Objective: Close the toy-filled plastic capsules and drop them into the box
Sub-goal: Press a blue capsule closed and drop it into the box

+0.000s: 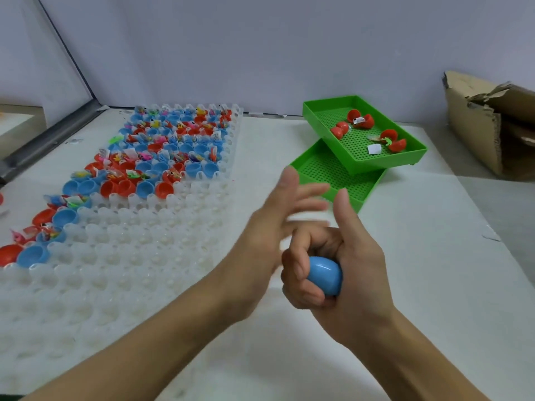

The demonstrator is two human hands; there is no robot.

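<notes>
One blue capsule (325,274) sits low and right of centre, wrapped in the right hand (338,273) — fingers curled round it, thumb raised, halves apparently closed. Left hand (278,218) blurred just above and left of it, fingers straight and spread, holding nothing. Cardboard box (489,123) lies at upper right of the frame, well apart, so up and right from the grip, nearer the right hand; long axis of the capsule running roughly lower right to upper left. White tray (150,247) on the counter (434,256) at left, still holding many open red and blue halves. Green trays (362,157) between grip and box — probably to be passed over.
</notes>
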